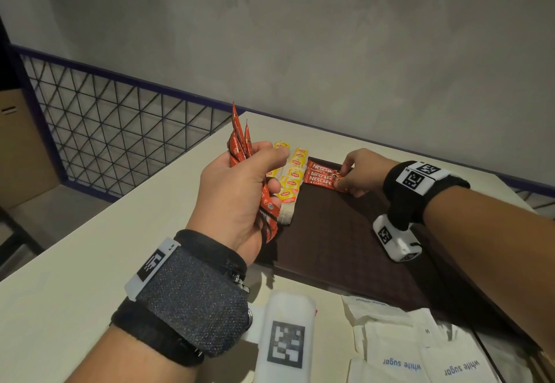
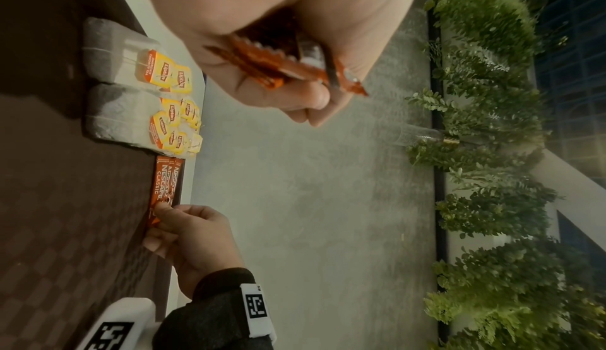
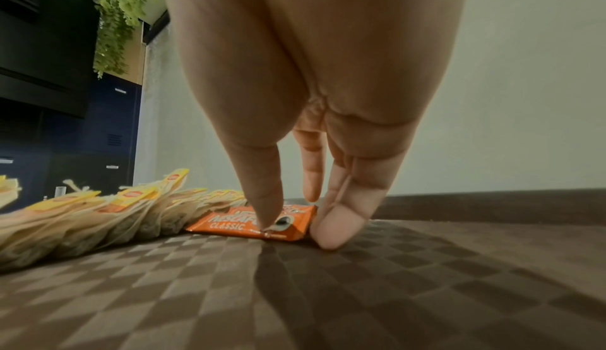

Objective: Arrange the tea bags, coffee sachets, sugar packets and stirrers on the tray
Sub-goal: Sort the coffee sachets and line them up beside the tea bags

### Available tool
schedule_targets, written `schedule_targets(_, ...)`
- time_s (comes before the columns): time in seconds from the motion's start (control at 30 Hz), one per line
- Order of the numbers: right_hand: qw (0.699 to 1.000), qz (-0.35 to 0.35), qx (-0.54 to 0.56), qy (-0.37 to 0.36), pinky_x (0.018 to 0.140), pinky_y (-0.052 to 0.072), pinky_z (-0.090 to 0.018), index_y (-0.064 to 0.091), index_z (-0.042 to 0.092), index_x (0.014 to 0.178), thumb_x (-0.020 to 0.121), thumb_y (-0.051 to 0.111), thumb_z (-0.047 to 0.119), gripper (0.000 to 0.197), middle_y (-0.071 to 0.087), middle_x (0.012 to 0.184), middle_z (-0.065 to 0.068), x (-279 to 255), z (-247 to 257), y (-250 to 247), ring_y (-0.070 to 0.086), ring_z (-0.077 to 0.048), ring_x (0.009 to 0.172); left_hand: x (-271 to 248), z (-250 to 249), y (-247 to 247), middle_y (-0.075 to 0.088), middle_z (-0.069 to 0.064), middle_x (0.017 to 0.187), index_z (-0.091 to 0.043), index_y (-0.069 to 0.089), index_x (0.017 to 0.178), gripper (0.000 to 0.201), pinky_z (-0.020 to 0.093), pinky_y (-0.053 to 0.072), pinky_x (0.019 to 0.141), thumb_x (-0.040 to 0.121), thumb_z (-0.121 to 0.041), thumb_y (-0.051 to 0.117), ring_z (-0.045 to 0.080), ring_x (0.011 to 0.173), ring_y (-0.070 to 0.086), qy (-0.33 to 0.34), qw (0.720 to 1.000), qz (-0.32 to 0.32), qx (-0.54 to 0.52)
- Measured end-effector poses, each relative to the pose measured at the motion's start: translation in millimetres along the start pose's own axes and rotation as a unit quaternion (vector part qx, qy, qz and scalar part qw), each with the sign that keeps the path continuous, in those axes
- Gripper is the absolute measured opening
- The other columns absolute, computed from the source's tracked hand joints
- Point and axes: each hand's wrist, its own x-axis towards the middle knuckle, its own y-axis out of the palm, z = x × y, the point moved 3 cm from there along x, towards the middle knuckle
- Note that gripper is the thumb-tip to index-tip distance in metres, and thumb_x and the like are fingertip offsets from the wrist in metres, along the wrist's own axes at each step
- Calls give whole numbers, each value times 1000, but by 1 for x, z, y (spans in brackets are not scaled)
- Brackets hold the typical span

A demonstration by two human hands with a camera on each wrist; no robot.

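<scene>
My left hand [image 1: 264, 172] is raised over the table's left part and grips a bunch of red coffee sachets [image 1: 240, 148], also seen in the left wrist view [image 2: 279, 67]. On the dark brown tray [image 1: 345, 241], Nescafe sachets [image 1: 319, 176] lie side by side at the far edge. My right hand [image 1: 345, 183] pinches the right end of the front sachet [image 3: 236, 223], thumb on top and fingertips [image 3: 334, 226] against its end. Lipton tea bags [image 1: 289, 178] lie in overlapping rows along the tray's left side [image 2: 131, 111].
White sugar packets [image 1: 420, 349] lie loose on the cream table [image 1: 90, 262] in front of the tray. A metal mesh railing [image 1: 105, 118] stands past the table's left edge, and a grey wall is behind.
</scene>
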Motion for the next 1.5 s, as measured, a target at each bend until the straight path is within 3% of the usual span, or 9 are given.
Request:
schedule_targets(0.27,993,-26,116,-27,63,60,-30,62,8,109,91,76,27,30,72,97,-13,-37,17,-27,69,-19,74,1,3,5,63,5,74,-12,67,83,11,17,35,33,93,-17,70,7,43,46,-30,996,79,4)
schedule_targets(0.43,892,38,434,-124,59,53,-27,65,15,106,83,77,28,29,63,96,-10,-129,53,-52,65,-17,69,-10,11,21,55,5,69,-6,70,96,28,19,38,31,80,-28,64,11,39,49,-158,947,279,21)
schedule_targets(0.63,910,39,308,-274,70,53,-31,63,28,129,79,81,28,53,67,120,-7,-207,52,-55,67,-11,87,-46,29,32,53,6,71,-6,75,102,24,16,35,32,86,-22,65,9,39,46,-185,894,389,125)
schedule_targets(0.77,915,61,257,-304,66,52,-34,69,1,107,90,71,5,18,71,92,-23,-219,41,-58,60,-26,67,-51,36,34,52,8,71,4,68,115,38,15,34,31,83,-16,68,8,38,46,-170,896,386,142)
schedule_targets(0.83,921,47,231,-310,71,54,-37,70,2,103,89,70,3,13,72,86,-23,-222,34,-64,63,-27,70,-50,34,35,54,7,67,13,60,106,38,14,34,30,82,-14,69,7,36,47,-162,901,377,141)
schedule_targets(0.97,921,58,225,-311,87,58,-47,72,8,101,83,76,-2,21,75,94,-15,-221,30,-62,69,-27,82,-55,31,39,57,1,49,-1,50,83,15,14,34,29,88,-11,59,5,29,46,-165,898,384,140)
schedule_targets(1.07,935,22,162,-315,81,58,-56,73,17,94,84,78,-1,21,76,89,-6,-216,32,-60,70,-31,76,-58,29,41,58,3,48,-1,49,85,13,15,35,29,92,-8,57,5,29,48,-166,900,380,131)
schedule_targets(1.33,944,-78,183,-263,46,47,-22,72,18,91,91,72,7,11,72,70,1,-212,11,-87,61,-7,49,-44,27,35,54,1,47,-4,54,82,15,13,29,29,91,-14,61,4,30,42,-85,956,258,112)
schedule_targets(1.5,938,-60,203,-275,40,42,-17,72,13,93,92,70,7,6,70,63,-2,-216,12,-89,59,-7,45,-41,30,32,60,3,75,-18,74,74,14,13,32,30,84,-27,78,4,37,41,-42,965,243,90)
